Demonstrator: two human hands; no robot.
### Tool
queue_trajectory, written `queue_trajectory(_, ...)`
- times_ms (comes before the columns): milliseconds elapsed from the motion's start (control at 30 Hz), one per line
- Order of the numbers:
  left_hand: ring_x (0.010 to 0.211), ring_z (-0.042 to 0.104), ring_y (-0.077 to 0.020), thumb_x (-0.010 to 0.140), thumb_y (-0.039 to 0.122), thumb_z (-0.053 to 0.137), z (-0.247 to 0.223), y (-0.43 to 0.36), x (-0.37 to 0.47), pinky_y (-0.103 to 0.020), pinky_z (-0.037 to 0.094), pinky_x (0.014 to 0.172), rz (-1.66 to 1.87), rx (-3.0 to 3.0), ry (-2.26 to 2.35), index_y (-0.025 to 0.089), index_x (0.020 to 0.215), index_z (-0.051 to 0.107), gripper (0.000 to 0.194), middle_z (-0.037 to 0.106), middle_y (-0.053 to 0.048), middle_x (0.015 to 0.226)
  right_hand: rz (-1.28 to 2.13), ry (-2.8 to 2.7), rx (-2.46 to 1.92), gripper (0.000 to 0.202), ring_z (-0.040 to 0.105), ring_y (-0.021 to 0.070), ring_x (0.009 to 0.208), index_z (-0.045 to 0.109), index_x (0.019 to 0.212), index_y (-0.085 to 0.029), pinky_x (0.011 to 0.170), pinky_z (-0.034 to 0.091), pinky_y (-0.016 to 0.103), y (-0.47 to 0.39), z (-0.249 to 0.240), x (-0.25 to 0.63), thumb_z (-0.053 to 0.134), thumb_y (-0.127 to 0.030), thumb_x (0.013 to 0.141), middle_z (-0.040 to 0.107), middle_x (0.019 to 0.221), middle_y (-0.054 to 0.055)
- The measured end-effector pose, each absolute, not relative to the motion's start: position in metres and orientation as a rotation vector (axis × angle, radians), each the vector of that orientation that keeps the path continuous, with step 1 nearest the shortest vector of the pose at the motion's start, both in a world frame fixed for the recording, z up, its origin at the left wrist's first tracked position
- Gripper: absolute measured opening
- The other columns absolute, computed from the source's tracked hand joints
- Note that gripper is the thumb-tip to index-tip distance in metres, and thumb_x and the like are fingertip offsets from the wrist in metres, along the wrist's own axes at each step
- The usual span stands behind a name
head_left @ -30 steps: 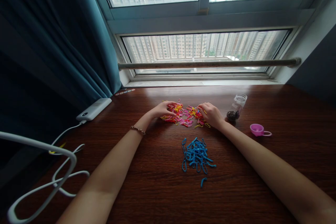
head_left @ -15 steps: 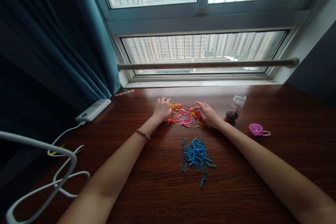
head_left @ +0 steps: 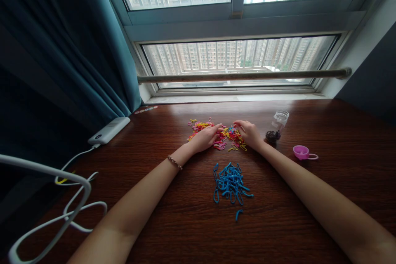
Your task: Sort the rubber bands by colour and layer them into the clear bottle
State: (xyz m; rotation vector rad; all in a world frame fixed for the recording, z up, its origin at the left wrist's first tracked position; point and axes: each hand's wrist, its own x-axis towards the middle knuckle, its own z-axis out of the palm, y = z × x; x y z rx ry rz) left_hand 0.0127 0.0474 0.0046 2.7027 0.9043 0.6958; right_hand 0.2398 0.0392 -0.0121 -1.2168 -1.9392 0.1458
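Small pink, red and yellow clips (head_left: pixel 220 143) lie in a loose pile on the dark wooden table (head_left: pixel 185 222), with a few blue bits among them. My left hand (head_left: pixel 205 137) rests over the middle of this pile, fingers stretched out to the right and apart. At the pile's right side is my right hand (head_left: pixel 248 133), its fingers pointing left and loosely bent; whether something small is between the fingertips cannot be made out. Nearer to me lies a heap of blue clips (head_left: pixel 230 181), with a single curved blue piece (head_left: pixel 239 215) in front of it.
To the right stand a clear jar (head_left: pixel 279 121) with dark contents and a pink cup (head_left: pixel 301 152) with a loop handle. At the left are a white power strip (head_left: pixel 109 130), white cables (head_left: pixel 83 185) and a blue curtain (head_left: pixel 102 57). A window lies beyond the table.
My left hand has moved right from the pile's left edge to its middle, and its fingers have spread out. Clips at the left edge now show. My right hand has shifted slightly right.
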Motion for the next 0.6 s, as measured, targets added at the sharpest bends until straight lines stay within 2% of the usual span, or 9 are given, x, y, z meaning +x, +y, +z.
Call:
queue_trajectory(133,0.100,0.058,-0.0171,0.085,0.017,0.041,0.003,0.053,0.009,-0.031,0.045,0.088,0.793,2.615,0.926,0.017,0.123,0.040,0.039,0.064,-0.007,0.106,0.114,-2.064,-1.188,0.014,0.056,0.0192,0.084,0.066,0.084,-0.019,0.076,0.044,0.029,0.038,-0.013,0.240,0.056,-0.013,0.077,0.066,0.084,0.005)
queue_trajectory(300,0.089,0.062,-0.0174,0.078,0.014,0.053,-0.001,0.060,0.003,-0.031,0.047,0.083,0.886,2.523,1.031,0.017,0.117,0.046,0.040,0.067,-0.005,0.094,0.095,-2.118,-1.197,0.012,0.054,0.0191,0.082,0.067,0.082,-0.020,0.075,0.043,0.029,0.038,-0.011,0.239,0.060,-0.013,0.075,0.066,0.081,0.003)
queue_trajectory(400,0.089,0.061,-0.0175,0.075,0.014,0.056,0.000,0.062,0.001,-0.032,0.047,0.082,0.914,2.529,1.042,0.017,0.110,0.051,0.036,0.065,-0.005,0.095,0.084,-2.120,-1.223,0.012,0.053,0.0187,0.080,0.067,0.082,-0.019,0.073,0.043,0.029,0.038,-0.011,0.239,0.058,-0.014,0.077,0.066,0.080,0.004)
queue_trajectory(533,0.096,0.056,-0.0195,0.076,0.017,0.056,0.001,0.062,0.001,-0.035,0.044,0.086,0.933,2.678,1.017,0.018,0.089,0.061,0.014,0.062,-0.006,0.097,0.075,-2.108,-1.247,0.010,0.053,0.0183,0.079,0.067,0.082,-0.019,0.071,0.042,0.028,0.036,-0.011,0.238,0.058,-0.017,0.078,0.064,0.079,0.004)
queue_trajectory(600,0.098,0.054,-0.0200,0.076,0.018,0.057,0.000,0.062,0.002,-0.037,0.042,0.087,0.887,2.748,1.001,0.019,0.085,0.063,0.011,0.061,-0.006,0.096,0.073,-2.104,-1.250,0.010,0.053,0.0182,0.079,0.067,0.081,-0.019,0.071,0.042,0.027,0.036,-0.012,0.238,0.058,-0.017,0.078,0.064,0.079,0.004)
